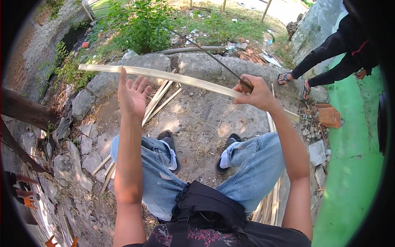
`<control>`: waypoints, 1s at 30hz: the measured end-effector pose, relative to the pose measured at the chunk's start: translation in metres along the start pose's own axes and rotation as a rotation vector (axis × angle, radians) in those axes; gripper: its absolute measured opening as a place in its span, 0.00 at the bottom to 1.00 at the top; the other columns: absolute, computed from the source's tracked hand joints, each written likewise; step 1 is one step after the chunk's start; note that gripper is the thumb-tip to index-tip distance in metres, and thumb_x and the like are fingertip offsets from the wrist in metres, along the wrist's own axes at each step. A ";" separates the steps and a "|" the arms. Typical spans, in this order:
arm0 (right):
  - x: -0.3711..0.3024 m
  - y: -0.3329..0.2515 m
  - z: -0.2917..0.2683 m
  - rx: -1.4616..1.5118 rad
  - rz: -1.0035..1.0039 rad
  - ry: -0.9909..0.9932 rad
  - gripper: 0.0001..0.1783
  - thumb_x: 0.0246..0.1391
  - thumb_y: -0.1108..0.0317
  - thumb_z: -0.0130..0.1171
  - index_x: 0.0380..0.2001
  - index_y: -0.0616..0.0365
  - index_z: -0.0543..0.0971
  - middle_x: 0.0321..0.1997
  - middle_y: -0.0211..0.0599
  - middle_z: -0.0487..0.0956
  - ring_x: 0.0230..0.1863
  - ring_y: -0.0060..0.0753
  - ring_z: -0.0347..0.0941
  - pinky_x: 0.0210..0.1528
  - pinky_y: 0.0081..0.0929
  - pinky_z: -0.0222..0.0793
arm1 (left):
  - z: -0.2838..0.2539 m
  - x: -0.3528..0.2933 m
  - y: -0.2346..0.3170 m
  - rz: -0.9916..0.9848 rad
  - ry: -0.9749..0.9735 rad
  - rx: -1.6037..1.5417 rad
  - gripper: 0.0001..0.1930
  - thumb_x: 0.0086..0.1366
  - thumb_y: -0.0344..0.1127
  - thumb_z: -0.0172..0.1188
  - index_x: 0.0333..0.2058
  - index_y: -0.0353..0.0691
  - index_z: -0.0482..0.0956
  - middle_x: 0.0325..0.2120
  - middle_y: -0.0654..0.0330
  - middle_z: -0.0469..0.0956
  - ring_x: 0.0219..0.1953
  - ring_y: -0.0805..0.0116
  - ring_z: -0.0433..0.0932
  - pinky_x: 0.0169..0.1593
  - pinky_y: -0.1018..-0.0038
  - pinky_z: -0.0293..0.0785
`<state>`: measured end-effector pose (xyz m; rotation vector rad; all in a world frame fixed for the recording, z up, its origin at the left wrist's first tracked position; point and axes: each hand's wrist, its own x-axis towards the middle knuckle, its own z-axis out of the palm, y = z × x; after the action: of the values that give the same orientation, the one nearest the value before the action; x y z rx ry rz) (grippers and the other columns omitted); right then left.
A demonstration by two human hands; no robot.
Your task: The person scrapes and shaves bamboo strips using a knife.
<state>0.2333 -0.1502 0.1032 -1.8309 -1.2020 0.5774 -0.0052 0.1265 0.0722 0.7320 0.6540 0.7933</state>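
A long pale split bamboo strip point(181, 78) runs across in front of me, bowed slightly, its left end higher than its right. My left hand point(135, 95) is raised beneath its left part, palm up and fingers spread; one digit reaches up against the strip. At the strip's right part, my right hand point(258, 94) is closed around the grip of a long, thin, dark-bladed knife point(214, 58). The blade points up and to the left, beyond the strip. The strip passes at the right fingers, and a short pale end shows past the wrist. Whether those fingers also pinch the strip is hidden.
More bamboo strips point(158, 101) lie on the stony ground ahead, and others point(269, 203) beside my right leg. A person in dark clothes point(329, 53) stands at right near a green floor point(349, 177). Broken bricks point(328, 115) lie there. Another person's hands point(24, 193) show at far left.
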 end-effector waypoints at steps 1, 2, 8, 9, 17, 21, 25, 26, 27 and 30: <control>0.007 0.004 0.014 0.009 0.003 -0.005 0.20 0.32 0.71 0.73 0.27 0.62 0.71 0.30 0.32 0.81 0.29 0.13 0.69 0.33 0.21 0.69 | -0.003 0.000 0.005 0.087 0.005 -0.106 0.52 0.55 0.55 0.63 0.63 0.32 0.39 0.57 0.42 0.54 0.58 0.49 0.64 0.56 0.59 0.65; 0.013 0.004 0.030 -0.027 -0.050 -0.051 0.20 0.34 0.69 0.73 0.28 0.63 0.72 0.29 0.33 0.80 0.28 0.14 0.68 0.32 0.21 0.68 | -0.007 -0.003 0.012 0.179 0.010 -0.217 0.52 0.55 0.54 0.63 0.63 0.33 0.38 0.57 0.42 0.55 0.58 0.49 0.64 0.56 0.58 0.66; 0.002 0.011 0.103 -0.302 -0.144 0.111 0.27 0.38 0.51 0.72 0.33 0.62 0.76 0.20 0.38 0.71 0.23 0.30 0.66 0.28 0.29 0.63 | -0.029 -0.011 0.021 0.356 0.221 -0.372 0.13 0.69 0.45 0.49 0.33 0.40 0.67 0.20 0.64 0.64 0.23 0.70 0.64 0.37 0.70 0.69; -0.004 0.013 0.112 -0.312 -0.126 0.202 0.28 0.39 0.48 0.71 0.31 0.62 0.75 0.19 0.37 0.70 0.21 0.33 0.65 0.27 0.29 0.62 | -0.031 -0.014 0.020 0.394 0.173 -0.347 0.13 0.69 0.45 0.49 0.33 0.41 0.67 0.19 0.65 0.62 0.23 0.71 0.63 0.36 0.71 0.68; -0.070 0.020 0.124 -0.161 0.469 0.160 0.28 0.51 0.47 0.60 0.16 0.64 0.70 0.11 0.33 0.64 0.16 0.21 0.56 0.19 0.32 0.51 | -0.016 -0.028 -0.008 0.538 0.131 -0.188 0.15 0.68 0.43 0.51 0.25 0.43 0.65 0.18 0.67 0.59 0.23 0.74 0.62 0.34 0.71 0.65; -0.096 0.050 0.136 -0.166 0.559 0.156 0.30 0.53 0.47 0.58 0.17 0.67 0.71 0.12 0.36 0.64 0.17 0.24 0.56 0.20 0.33 0.54 | -0.015 -0.027 -0.023 0.539 0.089 -0.172 0.15 0.69 0.41 0.50 0.24 0.42 0.65 0.19 0.66 0.61 0.24 0.73 0.63 0.35 0.71 0.66; -0.102 0.064 0.151 -0.167 0.548 0.159 0.32 0.53 0.43 0.54 0.20 0.68 0.74 0.18 0.56 0.75 0.24 0.56 0.73 0.30 0.43 0.65 | -0.008 -0.026 -0.035 0.530 0.090 -0.179 0.14 0.68 0.39 0.50 0.24 0.41 0.65 0.19 0.64 0.63 0.25 0.73 0.64 0.36 0.71 0.67; -0.101 0.065 0.154 -0.164 0.546 0.157 0.32 0.53 0.43 0.54 0.20 0.68 0.74 0.18 0.56 0.75 0.24 0.56 0.73 0.30 0.43 0.65 | -0.008 -0.023 -0.040 0.538 0.086 -0.167 0.14 0.68 0.39 0.50 0.24 0.41 0.65 0.19 0.64 0.63 0.25 0.73 0.64 0.37 0.71 0.67; -0.099 0.066 0.156 -0.165 0.567 0.134 0.32 0.53 0.43 0.54 0.21 0.69 0.75 0.19 0.56 0.74 0.24 0.56 0.72 0.30 0.43 0.65 | -0.009 -0.021 -0.044 0.517 0.066 -0.167 0.13 0.68 0.39 0.49 0.25 0.41 0.66 0.20 0.64 0.64 0.26 0.72 0.65 0.38 0.72 0.67; -0.094 0.059 0.161 -0.139 0.588 0.099 0.33 0.53 0.42 0.54 0.21 0.69 0.75 0.19 0.57 0.74 0.24 0.56 0.72 0.31 0.42 0.65 | -0.008 -0.016 -0.054 0.494 0.102 -0.039 0.11 0.67 0.38 0.50 0.28 0.38 0.68 0.23 0.62 0.67 0.29 0.69 0.66 0.42 0.70 0.66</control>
<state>0.1030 -0.1807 -0.0392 -2.3163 -0.6371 0.7241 0.0013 0.0897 0.0294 0.8336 0.5520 1.3002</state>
